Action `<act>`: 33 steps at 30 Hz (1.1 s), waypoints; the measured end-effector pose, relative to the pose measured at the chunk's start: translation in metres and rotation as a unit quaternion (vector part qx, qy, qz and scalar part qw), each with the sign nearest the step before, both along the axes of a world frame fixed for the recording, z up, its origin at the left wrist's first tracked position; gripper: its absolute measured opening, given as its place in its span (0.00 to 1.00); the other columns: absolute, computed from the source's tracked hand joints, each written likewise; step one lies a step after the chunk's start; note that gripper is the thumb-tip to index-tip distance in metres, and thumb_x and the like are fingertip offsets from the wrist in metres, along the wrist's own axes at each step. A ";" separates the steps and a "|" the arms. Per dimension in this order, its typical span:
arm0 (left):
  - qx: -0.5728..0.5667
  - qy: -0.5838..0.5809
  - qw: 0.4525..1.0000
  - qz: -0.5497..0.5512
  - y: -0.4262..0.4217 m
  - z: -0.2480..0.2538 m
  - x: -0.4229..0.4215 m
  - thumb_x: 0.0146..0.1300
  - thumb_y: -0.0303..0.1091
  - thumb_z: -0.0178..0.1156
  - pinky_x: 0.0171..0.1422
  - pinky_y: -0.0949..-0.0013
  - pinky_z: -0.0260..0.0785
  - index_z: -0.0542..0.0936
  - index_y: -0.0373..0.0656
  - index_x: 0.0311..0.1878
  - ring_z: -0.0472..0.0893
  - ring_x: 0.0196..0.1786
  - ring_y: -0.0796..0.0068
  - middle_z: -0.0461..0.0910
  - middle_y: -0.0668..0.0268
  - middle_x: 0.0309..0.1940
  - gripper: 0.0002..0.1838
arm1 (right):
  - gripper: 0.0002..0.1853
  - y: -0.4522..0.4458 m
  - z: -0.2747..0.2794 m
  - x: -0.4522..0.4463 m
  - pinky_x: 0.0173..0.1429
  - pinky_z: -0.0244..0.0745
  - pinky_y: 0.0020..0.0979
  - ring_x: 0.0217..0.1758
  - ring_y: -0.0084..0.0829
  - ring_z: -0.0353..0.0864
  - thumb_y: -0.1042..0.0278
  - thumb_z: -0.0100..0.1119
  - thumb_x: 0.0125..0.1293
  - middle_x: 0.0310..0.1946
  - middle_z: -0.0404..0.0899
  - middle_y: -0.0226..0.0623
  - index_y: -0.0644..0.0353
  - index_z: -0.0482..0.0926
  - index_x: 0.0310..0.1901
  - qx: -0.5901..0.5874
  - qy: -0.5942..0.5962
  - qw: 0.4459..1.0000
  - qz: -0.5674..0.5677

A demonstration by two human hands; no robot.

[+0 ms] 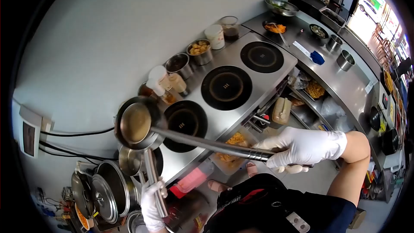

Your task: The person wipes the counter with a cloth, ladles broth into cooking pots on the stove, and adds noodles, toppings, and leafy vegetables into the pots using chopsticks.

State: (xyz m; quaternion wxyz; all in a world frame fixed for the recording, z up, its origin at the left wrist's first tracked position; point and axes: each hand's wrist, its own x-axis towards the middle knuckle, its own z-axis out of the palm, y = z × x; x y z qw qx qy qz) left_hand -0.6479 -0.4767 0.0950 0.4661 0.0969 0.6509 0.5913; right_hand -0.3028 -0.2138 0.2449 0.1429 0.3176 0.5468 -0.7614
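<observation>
My right hand, in a white glove, is closed around the long metal handle of a ladle. The ladle's bowl is over or inside a metal saucepan, where pale, cloudy liquid shows; I cannot tell how deep the bowl sits. My left hand, also gloved in white, is wrapped round the saucepan's metal handle, which points down toward me. The pan is tilted above the left end of the stove. Below it, a second metal pot is partly hidden, its handle close to my left hand.
A steel stove has several black round burners. Along the wall stand squeeze bottles, a pot of brown chunks and a white tub. Lidded stockpots stand lower left. A counter curves right, holding bowls and metal cups.
</observation>
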 end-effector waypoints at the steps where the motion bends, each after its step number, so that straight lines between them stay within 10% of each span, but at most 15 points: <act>1: -0.001 -0.006 0.999 -0.035 0.018 -0.015 0.004 0.57 0.29 0.60 0.25 0.72 0.65 0.71 0.27 0.47 0.72 0.21 0.75 0.73 0.66 0.24 0.18 | 0.23 0.006 0.000 0.015 0.16 0.59 0.20 0.14 0.14 0.64 0.72 0.55 0.68 0.23 0.71 0.28 0.59 0.69 0.64 0.007 -0.009 1.000 -0.019; 17: 0.041 -0.188 0.960 -0.202 0.295 -0.176 0.127 0.60 0.30 0.62 0.30 0.72 0.70 0.75 0.36 0.40 0.76 0.26 0.74 0.75 0.66 0.26 0.10 | 0.11 0.086 -0.087 0.113 0.13 0.59 0.21 0.11 0.16 0.64 0.74 0.55 0.66 0.21 0.71 0.29 0.66 0.75 0.49 0.198 -0.109 0.948 -0.223; 29: 0.014 -0.199 0.960 -0.195 0.323 -0.221 0.122 0.59 0.32 0.65 0.29 0.73 0.71 0.74 0.38 0.40 0.76 0.24 0.75 0.75 0.67 0.26 0.11 | 0.21 0.107 -0.139 0.124 0.14 0.57 0.22 0.12 0.15 0.61 0.70 0.55 0.67 0.22 0.69 0.27 0.61 0.70 0.62 0.180 -0.133 0.951 -0.214; 31: -0.032 -0.123 0.972 -0.196 0.319 -0.200 0.128 0.60 0.35 0.65 0.32 0.71 0.72 0.74 0.38 0.44 0.78 0.28 0.72 0.78 0.64 0.27 0.14 | 0.22 0.110 -0.141 0.127 0.19 0.64 0.24 0.15 0.19 0.66 0.71 0.56 0.67 0.23 0.71 0.31 0.62 0.70 0.62 0.174 -0.124 0.955 -0.207; 33: -0.118 0.220 0.944 -0.215 0.313 -0.199 0.125 0.61 0.35 0.64 0.36 0.69 0.73 0.75 0.35 0.43 0.79 0.31 0.67 0.78 0.62 0.26 0.14 | 0.22 0.114 -0.143 0.131 0.27 0.70 0.27 0.20 0.24 0.72 0.71 0.57 0.66 0.25 0.75 0.37 0.63 0.70 0.61 0.208 -0.110 0.953 -0.189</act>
